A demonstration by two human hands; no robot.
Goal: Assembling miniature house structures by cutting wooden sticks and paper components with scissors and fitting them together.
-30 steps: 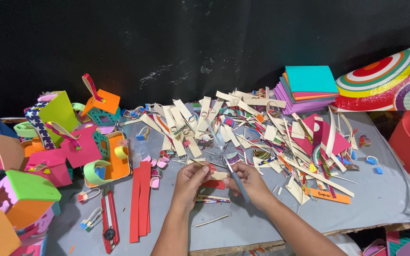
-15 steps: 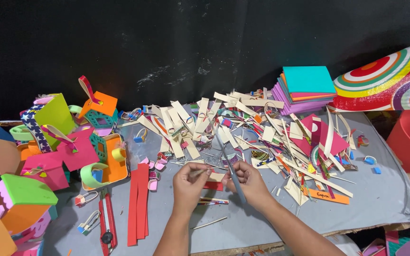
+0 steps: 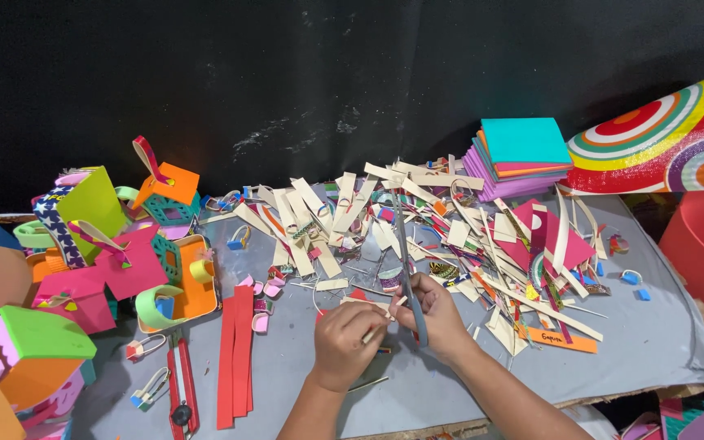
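While both hands met at lower centre of the frame, the left hand (image 3: 342, 341) pinched a thin cream paper strip (image 3: 378, 324); the right hand (image 3: 436, 316) was closed around a long grey strip (image 3: 407, 269) standing upward. Step judged: fitting strip to strip. Next move would call for steady alignment. Red strips (image 3: 236, 352) lay lower left on the grey table (image 3: 653, 342).

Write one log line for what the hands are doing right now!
left hand: pinches thin stick | right hand: holds grey strip | surface: grey table | nearby: red strips
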